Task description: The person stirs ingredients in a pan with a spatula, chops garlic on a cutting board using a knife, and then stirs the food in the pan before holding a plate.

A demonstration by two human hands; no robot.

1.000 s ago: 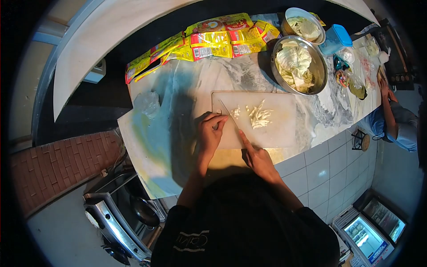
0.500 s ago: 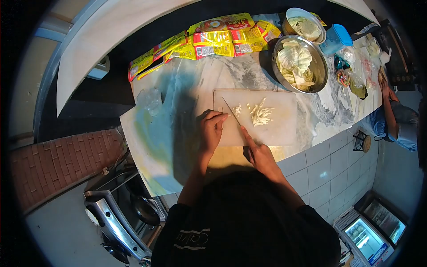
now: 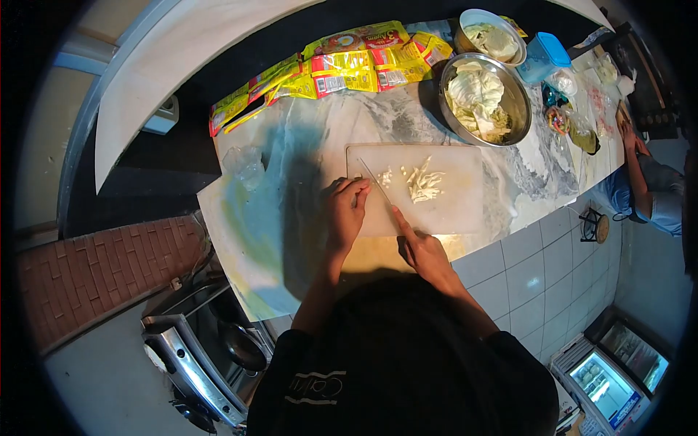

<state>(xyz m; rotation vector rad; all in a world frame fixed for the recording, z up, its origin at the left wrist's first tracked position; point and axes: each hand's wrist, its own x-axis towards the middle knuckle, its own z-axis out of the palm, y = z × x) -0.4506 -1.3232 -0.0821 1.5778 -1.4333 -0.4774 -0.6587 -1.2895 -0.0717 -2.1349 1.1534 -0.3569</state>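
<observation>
My right hand (image 3: 424, 254) is closed around the handle of a knife (image 3: 377, 182), its index finger stretched along toward the blade. The blade slants across the left part of a white cutting board (image 3: 458, 214). Just left of the blade, my left hand (image 3: 347, 211) has its fingertips pressed together at the board; whatever they pinch is too small to make out. Small pale diced bits (image 3: 385, 176) lie right of the blade. Farther right on the board is a pile of pale cut strips (image 3: 423, 182).
Behind the board stand a steel bowl (image 3: 525, 109) of cabbage leaves, another bowl (image 3: 518, 59) and a blue-lidded container (image 3: 547, 58). Yellow noodle packets (image 3: 342, 73) line the back. A crumpled clear bag (image 3: 246, 166) lies left. At far right is another person's arm (image 3: 638, 171).
The whole view has shifted slightly. Both hands stay at nearly the same place on the board, with the knife blade still beside my left fingertips.
</observation>
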